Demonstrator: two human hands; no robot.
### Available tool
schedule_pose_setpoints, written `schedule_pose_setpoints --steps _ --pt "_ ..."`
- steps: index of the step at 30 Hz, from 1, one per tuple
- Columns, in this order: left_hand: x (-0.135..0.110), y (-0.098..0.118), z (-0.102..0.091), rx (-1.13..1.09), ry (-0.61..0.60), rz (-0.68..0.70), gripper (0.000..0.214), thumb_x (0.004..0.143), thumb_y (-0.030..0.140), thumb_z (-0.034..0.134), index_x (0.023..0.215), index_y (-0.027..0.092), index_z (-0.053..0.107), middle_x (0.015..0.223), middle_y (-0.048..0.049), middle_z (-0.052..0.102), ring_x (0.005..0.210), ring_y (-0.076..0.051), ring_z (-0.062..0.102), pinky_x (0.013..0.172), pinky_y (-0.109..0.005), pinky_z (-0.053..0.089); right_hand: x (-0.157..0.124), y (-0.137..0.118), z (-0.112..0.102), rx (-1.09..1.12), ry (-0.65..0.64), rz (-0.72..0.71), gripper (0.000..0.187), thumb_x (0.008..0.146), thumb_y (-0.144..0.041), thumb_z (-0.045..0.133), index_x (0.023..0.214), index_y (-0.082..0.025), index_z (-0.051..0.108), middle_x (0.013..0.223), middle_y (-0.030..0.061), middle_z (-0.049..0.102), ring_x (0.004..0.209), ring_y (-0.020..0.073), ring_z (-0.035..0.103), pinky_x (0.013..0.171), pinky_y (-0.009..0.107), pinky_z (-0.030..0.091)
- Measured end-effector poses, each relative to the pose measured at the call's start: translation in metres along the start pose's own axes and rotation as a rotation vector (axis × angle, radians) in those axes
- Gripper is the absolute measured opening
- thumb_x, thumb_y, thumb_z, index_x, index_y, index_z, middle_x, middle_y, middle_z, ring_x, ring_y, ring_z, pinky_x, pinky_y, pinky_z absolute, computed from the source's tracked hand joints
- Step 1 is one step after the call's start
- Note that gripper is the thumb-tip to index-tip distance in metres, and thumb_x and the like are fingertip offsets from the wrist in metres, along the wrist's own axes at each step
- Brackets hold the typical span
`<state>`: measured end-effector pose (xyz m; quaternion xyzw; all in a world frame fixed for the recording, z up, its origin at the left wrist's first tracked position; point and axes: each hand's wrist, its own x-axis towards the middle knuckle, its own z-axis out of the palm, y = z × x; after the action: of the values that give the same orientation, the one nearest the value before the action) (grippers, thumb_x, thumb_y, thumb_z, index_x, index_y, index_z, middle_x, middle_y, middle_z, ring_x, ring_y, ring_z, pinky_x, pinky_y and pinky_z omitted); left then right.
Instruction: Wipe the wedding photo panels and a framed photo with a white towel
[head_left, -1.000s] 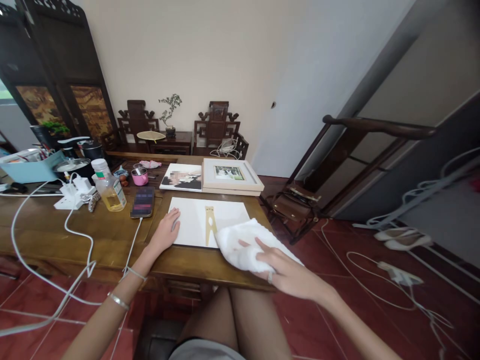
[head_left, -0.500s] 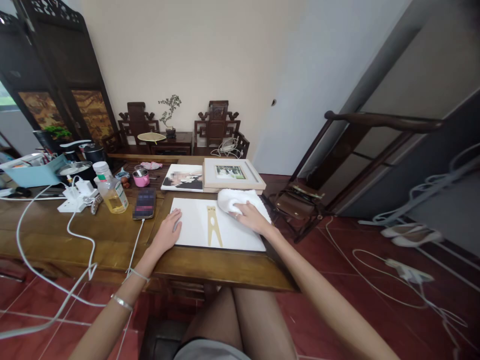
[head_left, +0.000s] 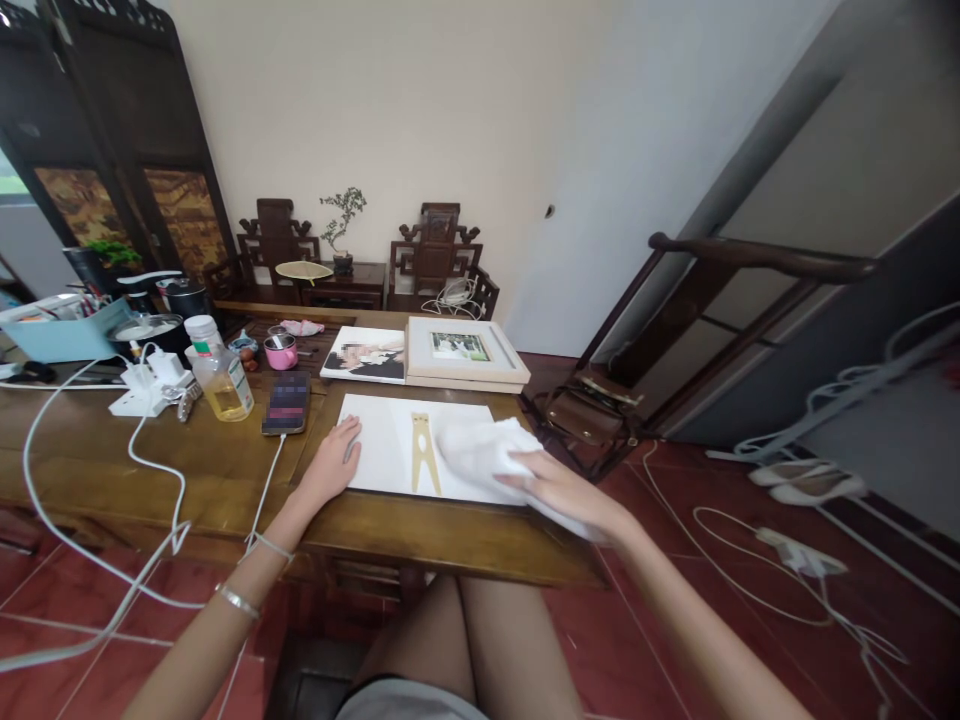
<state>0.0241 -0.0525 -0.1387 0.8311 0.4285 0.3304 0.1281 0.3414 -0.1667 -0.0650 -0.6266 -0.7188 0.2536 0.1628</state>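
Observation:
A flat white board (head_left: 379, 455) lies on the wooden table, with a yellow long-legged animal figure (head_left: 422, 450) at its middle. On the board's left edge rests my left hand (head_left: 336, 455), fingers spread and nothing in it. My right hand (head_left: 559, 485) grips a white cloth (head_left: 484, 447) over the right part of the board. The cloth and that hand are blurred by motion, and part of the cloth trails past the board's right edge.
Behind the board lie a picture frame (head_left: 469, 350) and a white photo panel (head_left: 364, 355). To the left are a phone (head_left: 286, 403) on a cable, a bottle (head_left: 221, 375), a pink cup (head_left: 281, 350) and a power strip (head_left: 150, 392). A chair (head_left: 675, 330) holding a brown bag (head_left: 589, 412) stands right.
My right hand has moved with the cloth toward me and to the right, down the board's right side. My left hand stays on the left edge.

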Motion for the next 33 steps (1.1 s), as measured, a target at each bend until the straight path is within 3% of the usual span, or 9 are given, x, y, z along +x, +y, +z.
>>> schedule_pose_setpoints --steps 4,8,10,13,17,20,25,29,33 --pt "0.0 0.0 -0.002 -0.009 -0.017 0.0 0.043 0.088 0.026 0.038 0.122 0.007 0.056 0.133 -0.0167 0.052 0.129 -0.025 0.043 0.11 -0.045 0.032 0.072 -0.014 0.015 -0.14 0.206 0.013 0.037 0.088 -0.03 0.036 0.11 -0.014 0.061 0.122 0.0139 0.06 0.118 0.0322 0.048 0.103 0.048 0.028" --pt "0.0 -0.001 -0.003 -0.035 -0.034 -0.02 0.044 0.089 0.027 0.037 0.125 0.009 0.053 0.136 -0.0156 0.049 0.131 -0.024 0.041 0.111 -0.046 0.03 0.107 -0.037 0.038 -0.169 0.211 -0.062 0.034 0.088 -0.023 0.036 0.11 -0.015 0.061 0.123 0.0133 0.06 0.122 0.0314 0.046 0.105 0.053 0.021" --pt "0.0 -0.001 -0.002 -0.038 -0.033 -0.027 0.044 0.089 0.027 0.037 0.126 0.01 0.052 0.137 -0.0149 0.049 0.132 -0.024 0.039 0.111 -0.046 0.029 0.097 -0.05 0.051 -0.204 0.175 -0.162 0.032 0.083 -0.017 0.043 0.109 -0.015 0.062 0.129 0.0132 0.056 0.13 0.0317 0.036 0.106 0.056 0.016" --pt "0.0 -0.001 -0.001 -0.037 -0.027 -0.025 0.044 0.09 0.027 0.035 0.126 0.011 0.052 0.137 -0.0141 0.049 0.132 -0.023 0.039 0.111 -0.045 0.029 0.056 -0.068 0.065 -0.268 0.108 -0.354 0.034 0.076 -0.012 0.047 0.106 -0.014 0.063 0.139 0.0138 0.046 0.137 0.0335 0.021 0.106 0.062 0.012" --pt "0.0 0.001 -0.001 -0.03 -0.031 -0.003 0.043 0.09 0.027 0.035 0.126 0.011 0.052 0.137 -0.0138 0.049 0.133 -0.024 0.038 0.111 -0.047 0.029 0.001 -0.082 0.068 -0.261 -0.031 -0.489 0.035 0.071 -0.009 0.049 0.102 -0.018 0.064 0.14 0.0099 0.045 0.138 0.0304 0.02 0.109 0.06 0.012" --pt "-0.001 0.001 -0.001 -0.012 -0.034 -0.003 0.044 0.089 0.026 0.035 0.125 0.009 0.053 0.137 -0.0154 0.049 0.132 -0.025 0.039 0.111 -0.047 0.029 -0.004 -0.077 0.064 -0.254 -0.06 -0.486 0.034 0.071 -0.01 0.05 0.101 -0.017 0.064 0.14 0.0119 0.045 0.138 0.0271 0.024 0.111 0.055 0.013" --pt "0.0 0.0 -0.001 -0.01 -0.029 0.0 0.043 0.089 0.026 0.036 0.125 0.011 0.053 0.136 -0.0141 0.05 0.131 -0.024 0.041 0.111 -0.046 0.03 0.062 -0.062 0.058 -0.303 0.043 -0.379 0.034 0.081 -0.016 0.044 0.111 -0.015 0.061 0.132 0.0162 0.053 0.136 0.0262 0.028 0.109 0.054 0.015" --pt "0.001 -0.001 -0.002 -0.019 -0.036 0.004 0.043 0.089 0.028 0.037 0.124 0.01 0.054 0.135 -0.0147 0.051 0.131 -0.024 0.041 0.111 -0.046 0.031 0.119 -0.074 0.056 -0.4 0.101 -0.263 0.037 0.086 -0.021 0.042 0.12 -0.013 0.056 0.13 0.0187 0.052 0.133 0.0331 0.03 0.102 0.061 0.021" --pt "0.001 -0.001 -0.002 -0.042 -0.032 -0.017 0.043 0.089 0.028 0.037 0.125 0.01 0.054 0.136 -0.0148 0.05 0.13 -0.024 0.042 0.111 -0.046 0.03 0.129 -0.093 0.065 -0.44 0.111 -0.271 0.037 0.084 -0.021 0.045 0.118 -0.012 0.057 0.137 0.0185 0.045 0.133 0.0366 0.025 0.103 0.064 0.015"
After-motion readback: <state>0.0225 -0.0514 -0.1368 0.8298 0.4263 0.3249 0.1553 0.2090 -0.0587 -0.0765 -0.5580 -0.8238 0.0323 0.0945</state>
